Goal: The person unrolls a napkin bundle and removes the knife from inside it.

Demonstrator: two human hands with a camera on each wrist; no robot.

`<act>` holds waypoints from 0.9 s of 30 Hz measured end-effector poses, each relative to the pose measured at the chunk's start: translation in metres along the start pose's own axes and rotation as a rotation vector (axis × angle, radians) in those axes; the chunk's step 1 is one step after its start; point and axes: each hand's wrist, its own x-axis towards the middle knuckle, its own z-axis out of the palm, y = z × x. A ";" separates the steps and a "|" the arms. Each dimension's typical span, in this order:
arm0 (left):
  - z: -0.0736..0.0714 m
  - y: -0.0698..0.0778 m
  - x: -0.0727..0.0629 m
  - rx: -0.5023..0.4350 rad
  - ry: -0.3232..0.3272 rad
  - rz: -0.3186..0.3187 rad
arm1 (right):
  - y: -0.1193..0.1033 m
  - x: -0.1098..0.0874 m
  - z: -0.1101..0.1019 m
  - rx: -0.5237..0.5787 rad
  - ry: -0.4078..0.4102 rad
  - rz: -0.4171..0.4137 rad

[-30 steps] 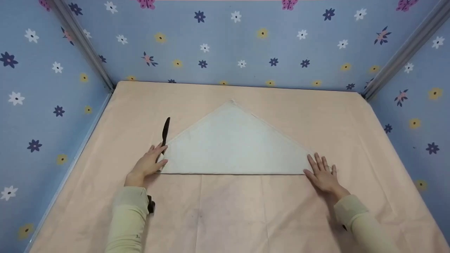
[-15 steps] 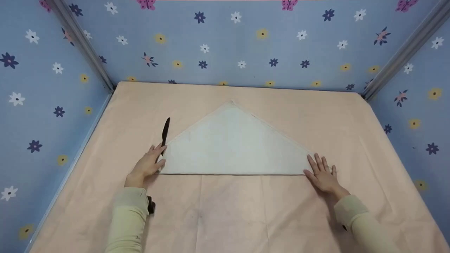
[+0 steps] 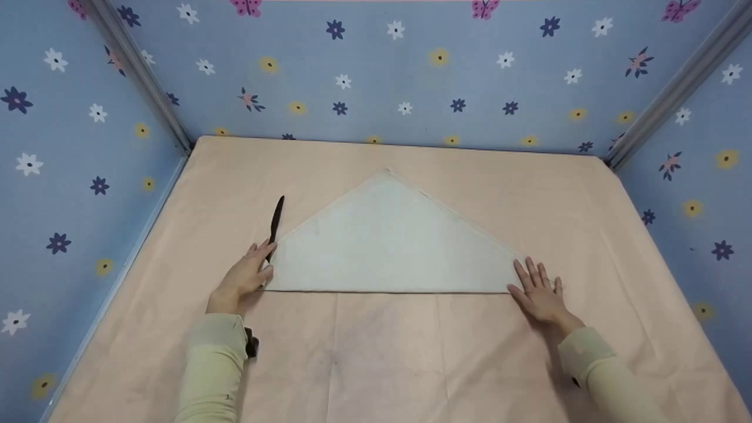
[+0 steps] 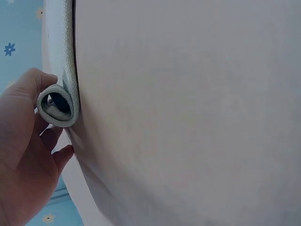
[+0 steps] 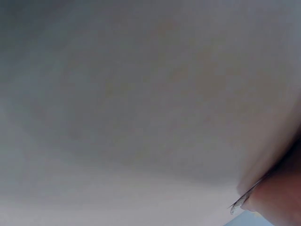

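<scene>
A pale cloth napkin (image 3: 388,247), folded into a triangle, lies with its long edge nearest me and its peak pointing away. At its left end a black knife (image 3: 276,218) sticks out past my left hand (image 3: 238,279), blade away from me. In the left wrist view, my thumb and fingers grip the rolled end of the napkin (image 4: 74,101), and something dark shows inside the roll. My right hand (image 3: 541,298) rests flat, fingers spread, over the napkin's right corner, hiding part of it. Only a blurred bit of a right finger (image 5: 277,200) shows in the right wrist view.
A beige cloth with creases covers the table (image 3: 388,358). Blue flowered panels (image 3: 376,70) stand behind and at both sides, joined by grey metal posts (image 3: 138,70). A small black device (image 3: 251,343) sits at my left cuff.
My left hand has shifted very slightly left, and the lower part of the knife with it. The right hand has stayed in place on the napkin's corner.
</scene>
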 end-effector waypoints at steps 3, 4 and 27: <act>-0.001 -0.001 -0.001 0.010 -0.002 0.000 | 0.000 0.000 0.000 -0.003 -0.004 0.004; -0.001 -0.001 -0.001 0.013 -0.003 -0.001 | -0.001 0.000 0.000 -0.003 -0.005 0.005; -0.016 -0.011 -0.005 0.091 -0.039 -0.001 | -0.001 0.000 0.000 -0.010 0.026 -0.011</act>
